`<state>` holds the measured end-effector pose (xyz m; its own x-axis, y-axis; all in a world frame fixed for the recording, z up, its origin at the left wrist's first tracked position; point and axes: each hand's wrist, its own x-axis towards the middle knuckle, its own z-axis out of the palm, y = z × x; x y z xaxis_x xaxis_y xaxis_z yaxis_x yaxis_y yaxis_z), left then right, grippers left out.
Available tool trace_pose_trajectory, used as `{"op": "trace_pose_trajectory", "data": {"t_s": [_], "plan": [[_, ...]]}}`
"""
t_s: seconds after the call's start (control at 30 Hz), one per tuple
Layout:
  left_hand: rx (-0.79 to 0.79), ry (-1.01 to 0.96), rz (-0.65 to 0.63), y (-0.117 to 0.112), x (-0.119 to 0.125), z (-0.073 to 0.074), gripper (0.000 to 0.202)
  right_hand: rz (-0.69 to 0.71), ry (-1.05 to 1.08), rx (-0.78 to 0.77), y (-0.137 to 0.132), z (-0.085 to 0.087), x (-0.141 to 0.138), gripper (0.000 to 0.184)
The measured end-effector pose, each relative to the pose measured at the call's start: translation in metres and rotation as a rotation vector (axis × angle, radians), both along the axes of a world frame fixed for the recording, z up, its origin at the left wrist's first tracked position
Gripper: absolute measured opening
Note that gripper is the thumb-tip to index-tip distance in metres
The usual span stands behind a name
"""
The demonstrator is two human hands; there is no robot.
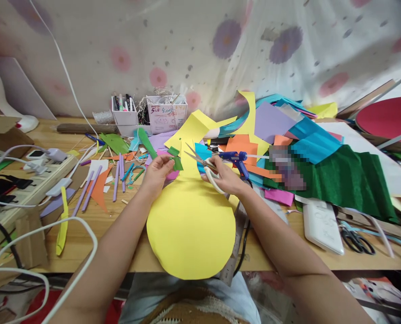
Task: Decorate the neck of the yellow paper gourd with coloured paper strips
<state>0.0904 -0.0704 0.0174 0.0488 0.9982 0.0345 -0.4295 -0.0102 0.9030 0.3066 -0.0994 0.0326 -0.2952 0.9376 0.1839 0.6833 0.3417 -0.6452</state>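
Between the pinched fingers of my left hand [159, 173] is a small piece of green paper [177, 163]. My right hand [224, 175] is closed around the white handles of a pair of scissors [214, 180]. Their blades point left toward the green paper, spread apart and not touching it. A large rounded yellow paper shape [191, 229] lies in front of me, below both hands, and its near edge overhangs the table edge. Behind the hands, more yellow paper [195, 128] stands up in folded pieces.
A blue glue gun [236, 159] lies right of my right hand, among coloured paper scraps. Green crepe paper [349, 180], a white power bank [322, 227] and black-handled scissors [357, 238] are farther right. Purple strips [92, 189], a power strip [24, 193] and loose white cables [94, 238] lie left.
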Motion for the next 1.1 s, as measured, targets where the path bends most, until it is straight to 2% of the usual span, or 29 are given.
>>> {"op": "trace_pose_trajectory", "data": {"t_s": [0.17, 0.37, 0.5, 0.67, 0.8, 0.97, 1.1], "plan": [[-0.058, -0.082, 0.102, 0.007, -0.005, -0.003, 0.029, 0.022, -0.105, 0.078, -0.003, 0.000, -0.010, 0.037], [-0.127, -0.083, 0.101, 0.005, -0.006, 0.000, 0.025, 0.045, -0.258, 0.118, -0.002, -0.002, -0.012, 0.030], [-0.152, -0.074, 0.054, 0.001, -0.004, 0.004, 0.025, 0.051, -0.322, 0.057, -0.003, 0.001, -0.012, 0.033], [-0.176, -0.034, -0.009, -0.002, -0.001, 0.005, 0.029, 0.041, -0.361, -0.067, -0.007, 0.012, -0.008, 0.040], [-0.160, 0.006, -0.040, -0.003, 0.000, 0.004, 0.030, 0.002, -0.382, -0.092, -0.008, 0.018, -0.005, 0.041], [-0.131, -0.024, -0.008, 0.000, 0.001, 0.001, 0.032, 0.044, -0.354, -0.113, -0.003, 0.017, -0.007, 0.043], [-0.123, -0.066, 0.053, 0.003, 0.000, 0.000, 0.035, 0.151, -0.315, -0.194, 0.004, 0.021, -0.010, 0.046]]}}
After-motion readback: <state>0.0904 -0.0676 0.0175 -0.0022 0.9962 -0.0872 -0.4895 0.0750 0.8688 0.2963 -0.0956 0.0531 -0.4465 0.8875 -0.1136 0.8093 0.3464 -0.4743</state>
